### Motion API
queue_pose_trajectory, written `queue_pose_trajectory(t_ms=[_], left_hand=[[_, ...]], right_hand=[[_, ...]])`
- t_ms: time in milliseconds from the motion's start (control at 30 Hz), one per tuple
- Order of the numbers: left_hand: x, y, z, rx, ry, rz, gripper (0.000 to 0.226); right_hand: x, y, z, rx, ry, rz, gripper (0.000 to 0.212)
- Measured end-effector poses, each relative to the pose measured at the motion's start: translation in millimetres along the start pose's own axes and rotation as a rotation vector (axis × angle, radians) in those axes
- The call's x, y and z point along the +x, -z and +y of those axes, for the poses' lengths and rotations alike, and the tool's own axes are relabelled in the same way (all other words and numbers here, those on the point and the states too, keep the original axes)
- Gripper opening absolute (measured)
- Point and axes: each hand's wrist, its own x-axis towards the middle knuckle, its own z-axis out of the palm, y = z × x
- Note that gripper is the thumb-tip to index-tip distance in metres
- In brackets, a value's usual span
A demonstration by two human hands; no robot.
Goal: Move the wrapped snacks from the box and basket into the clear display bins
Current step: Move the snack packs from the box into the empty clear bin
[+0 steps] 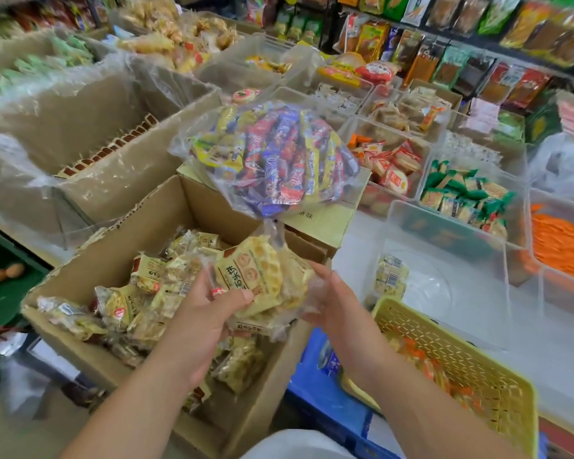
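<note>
An open cardboard box (113, 246) in front of me holds several pale yellow wrapped snacks (140, 306). Above its right edge my left hand (209, 303) grips a bunch of these wrapped snacks (262, 279), thumb on top. My right hand (325, 293) holds the same bunch from the right side. A yellow plastic basket (478, 366) with orange-wrapped snacks stands at the lower right. Beyond it sits a clear display bin (444, 246) with one or two of the pale yellow packs (390, 276) at its left side.
A clear bag of red, blue and yellow sweets (272, 157) lies on a small carton behind the box. Other clear bins with red, green and orange snacks (471, 193) fill the counter to the right. Large lined cartons (113, 134) stand to the left. A blue crate (325, 392) sits under the basket.
</note>
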Motion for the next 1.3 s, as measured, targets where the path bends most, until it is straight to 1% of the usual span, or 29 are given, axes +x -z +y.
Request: queue_pose_trajectory(t_ms=[33, 67, 100, 167, 200, 267, 367, 400, 467, 500, 533, 600, 633, 700, 733, 833, 933, 967, 1067, 1133, 1300], left_hand=[[-2, -14, -2, -0.001, -0.005, -0.007, 0.047], [-4, -28, -5, 0.004, -0.006, -0.006, 0.055], [-5, -43, -7, 0.020, -0.005, -0.003, 0.057], [-9, -73, -14, 0.025, -0.010, -0.008, 0.051], [-11, -88, -19, 0.010, -0.021, -0.012, 0.049], [-15, -116, -32, -0.025, -0.032, -0.011, 0.052], [-19, -152, -52, -0.153, 0.054, -0.057, 0.063], [-20, -163, -59, -0.166, 0.077, -0.070, 0.063], [-19, -182, -71, -0.166, 0.102, -0.078, 0.060], [-19, -191, -75, -0.162, 0.112, -0.077, 0.060], [-18, -200, -78, -0.153, 0.121, -0.075, 0.062], [-13, -215, -82, -0.117, 0.126, -0.068, 0.066], [-10, -222, -83, -0.101, 0.121, -0.057, 0.065], [0, -233, -85, -0.082, 0.107, -0.012, 0.062], [6, -236, -87, -0.083, 0.099, 0.022, 0.061], [26, -237, -91, -0.127, 0.087, 0.112, 0.053], [47, -230, -96, -0.171, 0.098, 0.165, 0.054], [54, -227, -98, -0.190, 0.106, 0.175, 0.055], [73, -219, -104, -0.245, 0.122, 0.193, 0.062], [84, -214, -108, -0.272, 0.126, 0.218, 0.068], [99, -212, -123, -0.292, 0.153, 0.241, 0.062]], right_hand=[[-4, 9, -2, 0.042, 0.020, 0.001, 0.058], [-9, 18, -3, 0.052, 0.036, 0.013, 0.053], [-15, 28, -4, 0.038, 0.051, 0.034, 0.044], [-27, 52, -2, 0.009, 0.091, 0.070, 0.030], [-34, 65, 1, 0.018, 0.104, 0.083, 0.027], [-46, 91, 9, 0.050, 0.105, 0.094, 0.023], [-63, 127, 22, 0.074, 0.086, 0.103, 0.031], [-67, 137, 26, 0.078, 0.068, 0.096, 0.038], [-74, 158, 34, 0.073, 0.030, 0.062, 0.060], [-77, 168, 37, 0.056, 0.005, 0.043, 0.066], [-79, 176, 39, 0.038, -0.010, 0.030, 0.064], [-81, 192, 41, 0.032, -0.004, 0.025, 0.052], [-80, 199, 42, 0.038, -0.001, 0.040, 0.052], [-75, 212, 43, 0.047, -0.020, 0.082, 0.059], [-71, 218, 44, 0.056, -0.034, 0.098, 0.058], [-49, 240, 46, 0.044, -0.084, 0.186, 0.037], [-16, 270, 48, -0.073, -0.115, 0.256, 0.019], [-2, 281, 49, -0.133, -0.124, 0.263, 0.020], [48, 313, 56, -0.292, -0.161, 0.295, 0.044], [85, 327, 62, -0.369, -0.181, 0.298, 0.052], [168, 346, 87, -0.542, -0.289, 0.256, 0.075]])
